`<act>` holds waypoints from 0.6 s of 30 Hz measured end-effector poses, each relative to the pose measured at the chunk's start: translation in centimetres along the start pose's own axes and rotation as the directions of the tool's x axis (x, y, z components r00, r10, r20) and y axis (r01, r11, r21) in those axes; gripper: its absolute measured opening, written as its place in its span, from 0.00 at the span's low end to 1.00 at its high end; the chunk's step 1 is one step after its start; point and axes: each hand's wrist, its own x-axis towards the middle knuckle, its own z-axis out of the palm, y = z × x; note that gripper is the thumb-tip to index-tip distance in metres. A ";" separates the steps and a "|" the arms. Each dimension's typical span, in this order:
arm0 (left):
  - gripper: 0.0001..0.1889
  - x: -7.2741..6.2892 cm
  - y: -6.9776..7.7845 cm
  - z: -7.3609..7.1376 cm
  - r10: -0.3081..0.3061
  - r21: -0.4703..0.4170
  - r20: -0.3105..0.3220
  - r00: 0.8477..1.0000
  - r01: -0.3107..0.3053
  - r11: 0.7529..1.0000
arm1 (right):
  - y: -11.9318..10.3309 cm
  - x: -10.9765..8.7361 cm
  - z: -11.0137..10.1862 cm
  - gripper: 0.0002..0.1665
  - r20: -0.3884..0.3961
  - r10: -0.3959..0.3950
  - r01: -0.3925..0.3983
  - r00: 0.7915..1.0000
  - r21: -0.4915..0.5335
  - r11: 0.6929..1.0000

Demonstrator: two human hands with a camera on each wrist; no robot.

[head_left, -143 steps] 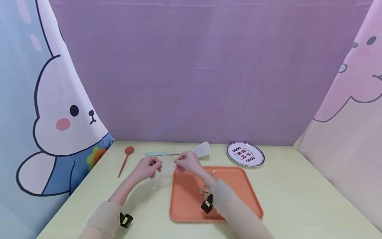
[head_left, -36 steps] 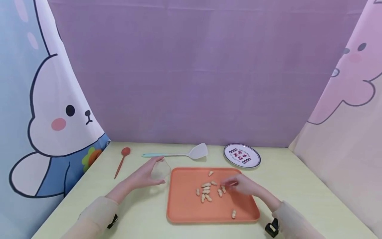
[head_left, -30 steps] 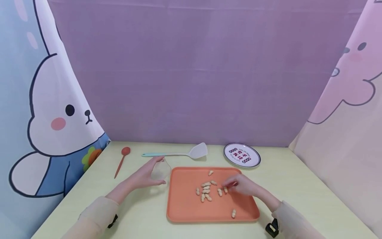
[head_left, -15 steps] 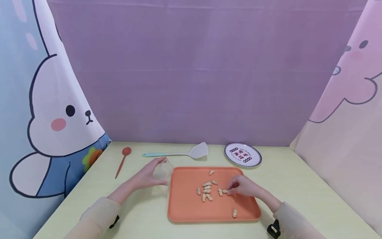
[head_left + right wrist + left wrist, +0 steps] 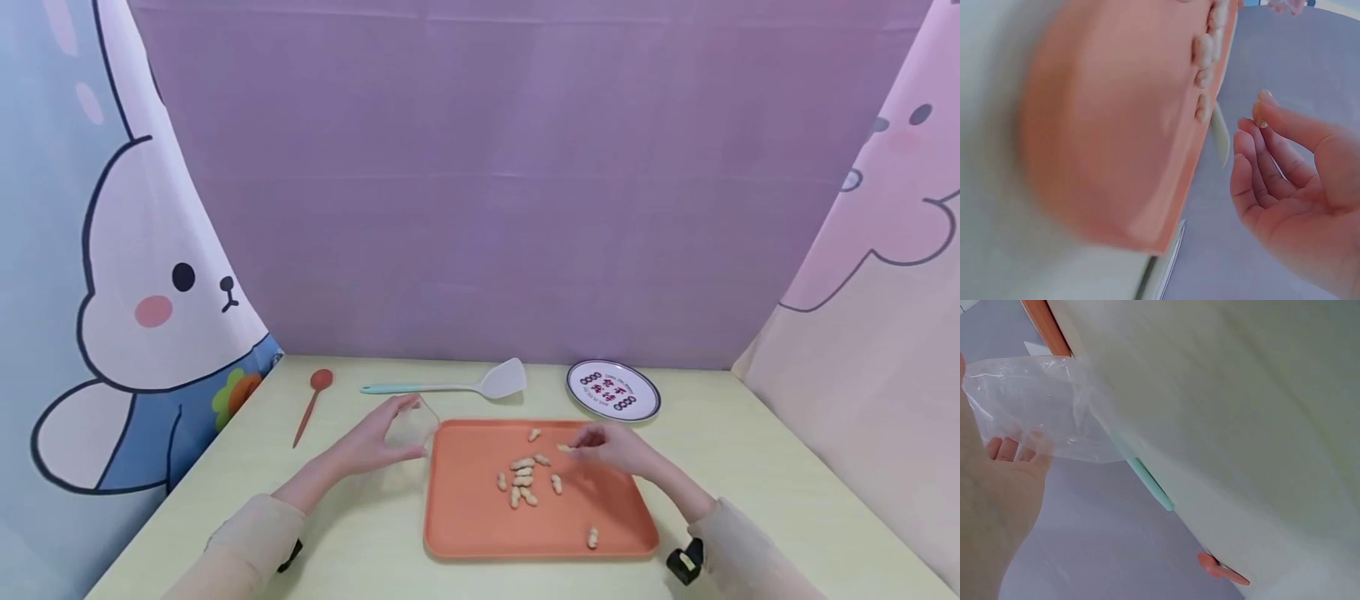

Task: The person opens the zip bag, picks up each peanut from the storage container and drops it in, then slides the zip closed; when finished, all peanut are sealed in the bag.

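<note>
While left hand (image 5: 367, 446) gripped empty bag (image 5: 408, 429), right hand (image 5: 611, 446) pinched first peanut (image 5: 563, 447); rest (image 5: 522, 483) lay on tray (image 5: 480, 533).

In the right wrist view the orange tray (image 5: 1116, 125) is blurred and cut off by the top edge; the plate's (image 5: 613, 390) print is too small to be read; the clear bag's (image 5: 1041, 406) contents cannot be told.
</note>
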 end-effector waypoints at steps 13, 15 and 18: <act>0.47 0.0 0.1 0.1 0.008 -0.009 -0.005 1.000 -0.008 1.000 | -4.0 3.6 1.6 0.09 -0.082 -0.032 0.039 0.996 0.092 0.995; 0.47 0.0 0.0 0.1 0.016 -0.005 -0.007 1.000 -0.016 1.000 | -4.0 4.5 2.2 0.10 -0.078 -0.042 0.051 0.996 0.113 0.992; 0.47 0.0 -0.1 0.2 0.028 0.004 -0.011 1.000 -0.028 1.000 | -5.1 5.3 2.6 0.10 -0.090 -0.086 0.098 0.992 0.139 0.985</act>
